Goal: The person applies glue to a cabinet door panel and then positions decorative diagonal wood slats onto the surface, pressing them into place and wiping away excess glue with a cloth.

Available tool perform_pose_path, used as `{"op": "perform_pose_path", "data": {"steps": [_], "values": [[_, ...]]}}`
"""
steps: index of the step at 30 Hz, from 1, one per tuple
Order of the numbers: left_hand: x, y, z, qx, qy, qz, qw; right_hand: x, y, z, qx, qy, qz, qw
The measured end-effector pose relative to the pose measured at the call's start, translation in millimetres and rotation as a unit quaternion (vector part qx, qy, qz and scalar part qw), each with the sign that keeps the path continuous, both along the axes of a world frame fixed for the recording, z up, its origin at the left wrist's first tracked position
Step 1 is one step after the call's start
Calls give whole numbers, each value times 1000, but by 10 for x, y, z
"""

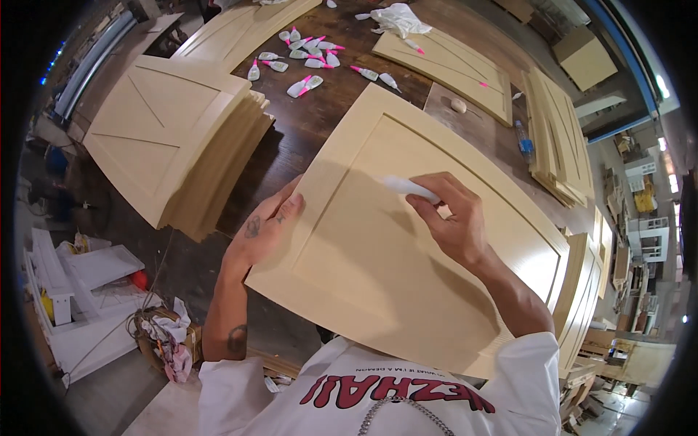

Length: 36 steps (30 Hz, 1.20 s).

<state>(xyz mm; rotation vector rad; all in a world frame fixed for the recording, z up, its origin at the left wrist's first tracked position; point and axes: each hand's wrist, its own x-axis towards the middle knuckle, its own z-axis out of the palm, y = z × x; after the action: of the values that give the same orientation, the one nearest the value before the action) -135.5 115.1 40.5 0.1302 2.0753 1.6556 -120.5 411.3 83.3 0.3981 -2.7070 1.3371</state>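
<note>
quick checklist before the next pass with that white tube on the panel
1. Right hand grips the white tube: ok.
2. Tube tip rests on the panel near the inner frame edge: ok.
3. Left hand steadies the panel's left edge: ok.
4. Panel fully supported on the table: cannot tell, its near edge is hidden by the shirt.
5. Stack of panels at the left stands apart from the work: ok.
6. Spare tubes lie apart at the far side: ok.
</note>
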Motion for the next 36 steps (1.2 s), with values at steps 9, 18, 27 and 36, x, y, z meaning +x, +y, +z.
{"op": "perform_pose_path", "data": {"steps": [9,18,27,36], "values": [[-29,-27,-91,99,-28,-11,995,-236,-91,-64,175,189,43,965],[-34,-29,-53,101,-54,4,993,-321,-106,-51,232,228,91,941],[-27,36,-2,104,-33,26,994,-346,-93,-74,269,256,114,921],[-11,5,-18,122,-50,23,991,-265,-144,-46,286,282,136,906]]}}
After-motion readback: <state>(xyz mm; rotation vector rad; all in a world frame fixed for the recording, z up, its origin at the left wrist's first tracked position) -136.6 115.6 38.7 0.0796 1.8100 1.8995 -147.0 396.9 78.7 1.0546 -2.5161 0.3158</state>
